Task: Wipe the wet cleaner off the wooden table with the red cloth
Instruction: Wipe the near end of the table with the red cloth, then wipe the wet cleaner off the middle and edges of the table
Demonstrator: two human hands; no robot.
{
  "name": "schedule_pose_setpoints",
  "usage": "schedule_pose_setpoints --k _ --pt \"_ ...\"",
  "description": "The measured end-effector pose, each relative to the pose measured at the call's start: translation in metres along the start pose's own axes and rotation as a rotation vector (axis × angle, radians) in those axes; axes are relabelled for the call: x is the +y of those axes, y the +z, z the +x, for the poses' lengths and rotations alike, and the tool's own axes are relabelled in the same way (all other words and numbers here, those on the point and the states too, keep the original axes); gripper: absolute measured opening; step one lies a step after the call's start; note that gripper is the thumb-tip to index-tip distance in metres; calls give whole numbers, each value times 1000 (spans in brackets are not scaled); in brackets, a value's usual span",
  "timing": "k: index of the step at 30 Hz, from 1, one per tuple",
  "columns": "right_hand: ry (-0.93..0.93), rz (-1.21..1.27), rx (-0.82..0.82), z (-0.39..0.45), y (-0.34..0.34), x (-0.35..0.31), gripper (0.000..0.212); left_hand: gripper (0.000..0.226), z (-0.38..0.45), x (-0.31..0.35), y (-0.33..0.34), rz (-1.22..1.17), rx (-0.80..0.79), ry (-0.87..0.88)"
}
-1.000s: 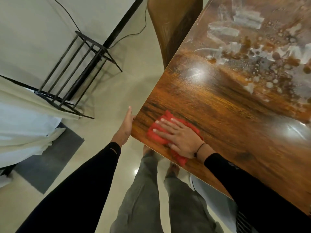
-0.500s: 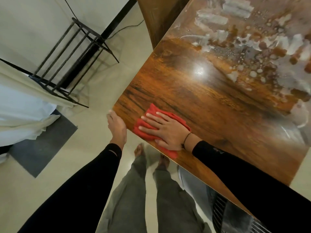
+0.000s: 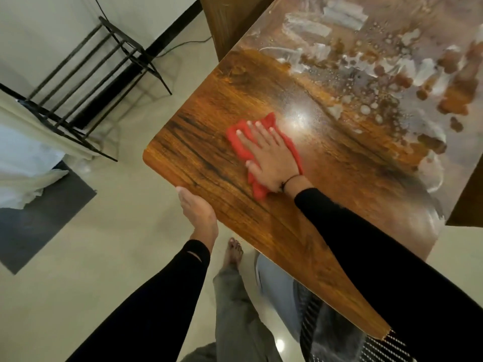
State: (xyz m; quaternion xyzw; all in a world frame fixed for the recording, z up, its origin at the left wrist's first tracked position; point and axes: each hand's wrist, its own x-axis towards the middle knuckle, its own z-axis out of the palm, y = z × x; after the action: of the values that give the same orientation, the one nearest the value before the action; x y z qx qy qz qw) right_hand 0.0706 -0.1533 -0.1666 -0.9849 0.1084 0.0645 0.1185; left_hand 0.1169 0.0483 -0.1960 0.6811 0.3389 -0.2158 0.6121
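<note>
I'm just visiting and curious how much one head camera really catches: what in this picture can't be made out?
- Red cloth: mostly covered by the right hand pressing flat on it.
- Wet cleaner: its smears run off the top and right edges of the head view, so their full spread is unknown.
- Wooden table: the near edge is partly hidden by the right sleeve.
- Left hand: at the table edge; whether its fingers curl under cannot be seen.

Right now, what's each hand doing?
Left hand: open, braced against the wooden table edge.
Right hand: open, flat, pressing the red cloth.
</note>
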Motion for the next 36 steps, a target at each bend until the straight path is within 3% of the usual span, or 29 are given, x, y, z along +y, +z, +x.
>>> schedule_pose_setpoints --k 3,7,11,19,29,36 --pt "-276 29 -63 -54 21 -27 80 74 -5 -6 -5 15 -55 -5" --pt "-370 89 -103 -140 37 -12 78 70 -39 -27 -27 110 -198 -60" --pt "-112 159 -50 -209 28 13 80 64 -87 -64 -61 207 -279 -68" --pt "305 579 239 -231 23 -27 64 37 -151 -114 -63 351 -338 315" --pt "534 844 489 -248 -15 -7 53 25 -172 -126 -54 327 -291 335" --pt "634 1100 399 -263 -38 30 37 22 -197 -130 -28 292 -258 401"
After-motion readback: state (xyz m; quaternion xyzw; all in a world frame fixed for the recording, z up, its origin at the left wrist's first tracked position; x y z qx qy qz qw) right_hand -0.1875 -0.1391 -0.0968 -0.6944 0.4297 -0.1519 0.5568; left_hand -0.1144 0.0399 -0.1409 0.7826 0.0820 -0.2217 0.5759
